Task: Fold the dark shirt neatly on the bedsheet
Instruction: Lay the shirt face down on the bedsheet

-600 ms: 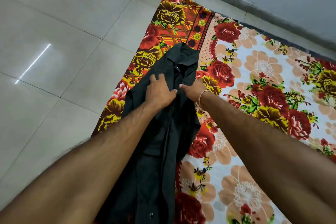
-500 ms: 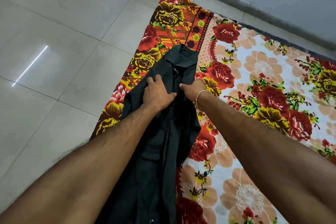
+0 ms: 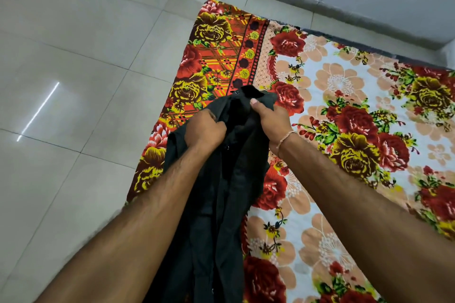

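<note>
The dark button-front cotton shirt [image 3: 221,204] lay lengthwise along the left border of the floral red, yellow and peach bedsheet [image 3: 344,130], its collar end bunched and raised between both hands. The left hand [image 3: 204,130] gripped the fabric with fingers curled tight into a fold. The right hand [image 3: 270,118] held the collar edge, thumb on top and fingers wrapped beneath. Glossy pale floor tiles [image 3: 73,81] lay to the left.

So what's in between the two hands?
Only bunched dark shirt, as the head view shows. The left hand and right hand each grip it.
</note>
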